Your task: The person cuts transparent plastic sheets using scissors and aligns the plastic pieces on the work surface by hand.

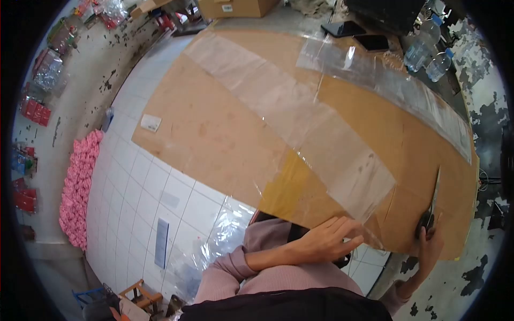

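Spanning brown cardboard-covered worktop (pixel 203 117), far-left corner to near edge: long, flat, clear plastic strip (pixel 300 112) | left hand (pixel 336 239): curled at strip's near end, cannot tell if gripping | right hand (pixel 430 247), near-right corner: grasping black-handled metal scissors (pixel 426 218), blades toward far edge

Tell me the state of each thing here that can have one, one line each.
Scissors: blades look closed, handles at the right hand.
Cardboard: spread flat.
Middle plastic strip: laid flat, near end by the left hand.
Phones: screens dark.
Small bottle: blue cap on.
Box: cut off by frame, can't tell.
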Available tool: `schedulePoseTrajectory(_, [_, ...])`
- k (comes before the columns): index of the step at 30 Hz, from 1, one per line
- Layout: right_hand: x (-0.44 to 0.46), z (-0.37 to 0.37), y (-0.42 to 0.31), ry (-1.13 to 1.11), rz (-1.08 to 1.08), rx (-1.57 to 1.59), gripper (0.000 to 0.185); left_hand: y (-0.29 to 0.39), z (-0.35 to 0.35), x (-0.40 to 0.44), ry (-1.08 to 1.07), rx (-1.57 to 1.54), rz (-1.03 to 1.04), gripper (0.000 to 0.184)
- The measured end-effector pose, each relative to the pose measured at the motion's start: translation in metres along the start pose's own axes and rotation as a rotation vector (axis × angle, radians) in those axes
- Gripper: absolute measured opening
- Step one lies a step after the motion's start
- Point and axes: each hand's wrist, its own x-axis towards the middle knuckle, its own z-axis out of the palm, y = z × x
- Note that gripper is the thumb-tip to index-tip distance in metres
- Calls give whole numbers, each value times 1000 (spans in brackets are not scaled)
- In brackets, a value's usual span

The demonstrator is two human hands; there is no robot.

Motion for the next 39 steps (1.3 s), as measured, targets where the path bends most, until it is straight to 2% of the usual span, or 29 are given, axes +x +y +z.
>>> schedulePoseTrajectory(1, [2,-6,5,-32,-11,98,57,1,2,-2,57,-7,-8,17])
schedulePoseTrajectory(2, [9,-12,25,-161,-15,172,61,0,2,-3,91,-101,-4,16])
schedulePoseTrajectory(5, [-2,-20,25,-342,43,797,58,1,11,-10,236,-73,-6,20])
schedulePoseTrajectory(7, [-15,-20,8,-430,347,1122,55,3,14,-25,275,-163,-57,28])
schedulePoseTrajectory(9, [-45,1,-12,-472,-28,1289,57,3,11,-32,384,-164,3,34])
schedulePoseTrajectory(10, [-61,6,-23,-482,41,1263,69,0,5,-28,474,-121,88,37])
schedulePoseTrajectory(11, [-76,12,-35,-546,95,1426,77,0,2,-27,561,-81,173,40])
schedulePoseTrajectory(13, [-97,13,-52,-711,144,1480,80,6,7,-36,625,-193,64,44])
schedulePoseTrajectory(15, [-115,19,-65,-757,191,1523,79,10,10,-45,701,-311,-33,41])
schedulePoseTrajectory(16, [-113,33,-59,-825,10,1612,78,11,11,-50,648,-324,-89,40])
schedulePoseTrajectory(17, [-119,48,-53,-767,-78,1519,87,13,10,-55,596,-334,-147,40])
schedulePoseTrajectory(19, [-126,57,-47,-920,2,1546,80,17,8,-64,500,-350,-258,39])
schedulePoseTrajectory(20, [-127,58,-49,-974,-30,1466,75,21,8,-67,492,-398,-332,35])
schedulePoseTrajectory(23, [-130,52,-58,-1117,-62,1259,62,28,-3,-62,366,-301,-368,28])
schedulePoseTrajectory(27, [-134,47,-69,-1170,-18,1120,55,34,-1,-64,462,-268,-386,26])
schedulePoseTrajectory(28, [-133,48,-67,-1186,-28,1109,54,33,-4,-67,423,-207,-337,25])
schedulePoseTrajectory(31, [-134,49,-66,-1207,-86,1102,51,39,6,-71,587,-583,-476,24])
schedulePoseTrajectory(34, [-141,47,-69,-1159,-71,1115,49,39,3,-76,573,-595,-490,25])
schedulePoseTrajectory(37, [-150,48,-69,-1108,-66,1129,46,33,7,-81,632,-468,-441,18])
schedulePoseTrajectory(39, [-153,51,-65,-1087,-84,1128,45,29,5,-84,607,-383,-403,20])
